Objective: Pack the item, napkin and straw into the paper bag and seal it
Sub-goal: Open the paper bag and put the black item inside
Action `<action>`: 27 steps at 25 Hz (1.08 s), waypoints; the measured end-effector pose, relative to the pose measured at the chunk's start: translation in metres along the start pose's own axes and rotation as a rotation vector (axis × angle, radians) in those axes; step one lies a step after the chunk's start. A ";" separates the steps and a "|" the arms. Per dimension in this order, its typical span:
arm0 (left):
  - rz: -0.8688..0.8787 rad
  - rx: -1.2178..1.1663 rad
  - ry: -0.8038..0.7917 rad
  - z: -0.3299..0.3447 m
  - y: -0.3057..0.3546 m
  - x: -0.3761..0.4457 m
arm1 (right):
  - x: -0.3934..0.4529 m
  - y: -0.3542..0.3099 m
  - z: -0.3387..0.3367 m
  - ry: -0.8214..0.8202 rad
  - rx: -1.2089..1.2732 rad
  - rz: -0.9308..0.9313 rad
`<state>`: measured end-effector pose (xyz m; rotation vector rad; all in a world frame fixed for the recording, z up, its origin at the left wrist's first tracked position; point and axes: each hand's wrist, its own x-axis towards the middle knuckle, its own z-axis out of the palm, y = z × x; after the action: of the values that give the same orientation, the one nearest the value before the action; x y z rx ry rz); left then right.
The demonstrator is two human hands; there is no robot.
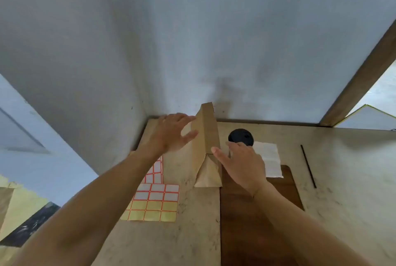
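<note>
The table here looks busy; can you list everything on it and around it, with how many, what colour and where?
paper bag: one, brown, upright at the table's back edge, between the hands
round lid: one, black, right of the bag
napkin: one, white, right of the lid
straw: one, black, lying far right
sticker sheets: white and yellow labels with orange borders, left of the bag
wooden board: one, dark brown, front centre
table: one, pale
left hand: open, at the bag's left side
right hand: open, at the bag's right side
</note>
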<state>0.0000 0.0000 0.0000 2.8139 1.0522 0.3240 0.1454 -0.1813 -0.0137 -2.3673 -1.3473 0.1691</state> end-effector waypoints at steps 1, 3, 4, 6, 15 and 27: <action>0.066 0.043 -0.030 0.002 -0.002 0.016 | 0.006 -0.005 0.005 0.007 0.008 0.017; 0.154 0.109 -0.115 0.006 -0.004 0.046 | 0.016 -0.014 0.014 0.012 -0.005 0.031; 0.183 0.113 -0.161 0.004 -0.003 0.059 | 0.021 -0.016 0.017 0.009 -0.013 0.054; 0.242 0.138 -0.231 0.011 -0.008 0.081 | 0.028 -0.022 0.023 -0.008 0.021 0.102; 0.452 0.199 -0.250 0.021 -0.010 0.124 | 0.043 -0.021 0.027 -0.090 0.307 0.198; 0.498 0.025 -0.053 -0.031 0.005 0.016 | -0.002 0.029 -0.059 -0.152 0.138 -0.134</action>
<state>0.0075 0.0079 0.0334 3.0521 0.3320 0.2777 0.1856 -0.2130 0.0282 -2.1791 -1.5079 0.3959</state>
